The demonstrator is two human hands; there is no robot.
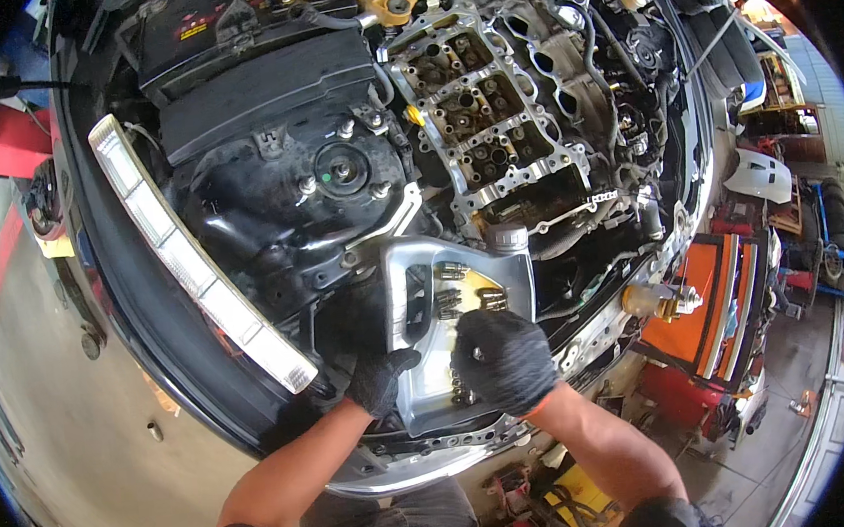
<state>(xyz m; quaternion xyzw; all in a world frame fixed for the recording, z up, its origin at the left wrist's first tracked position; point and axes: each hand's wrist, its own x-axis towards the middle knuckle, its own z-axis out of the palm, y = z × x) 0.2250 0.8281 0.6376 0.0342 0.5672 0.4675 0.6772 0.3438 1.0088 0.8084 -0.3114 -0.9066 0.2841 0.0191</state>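
Observation:
A grey plastic oil jug [403,255], lying on its side with its upper face cut open, rests at the front of the engine bay. In it several small dark metal engine parts [449,304] sit in yellowish fluid. My left hand [382,379], in a black glove, grips the jug's left edge, thumb over the rim. Over the jug's right half is my black-gloved right hand [507,361], fingers curled closed. A tiny shiny spot shows at its fingers, but what they hold is too small to make out. The hand hides part of the jug's inside.
Beyond the jug lies the opened engine [474,108], its top exposed. A lit LED light bar [195,253] runs along the left fender. A clear container [661,300] stands at the right front edge, near an orange-topped cart [692,310]. A black plastic cover [266,91] fills the far left.

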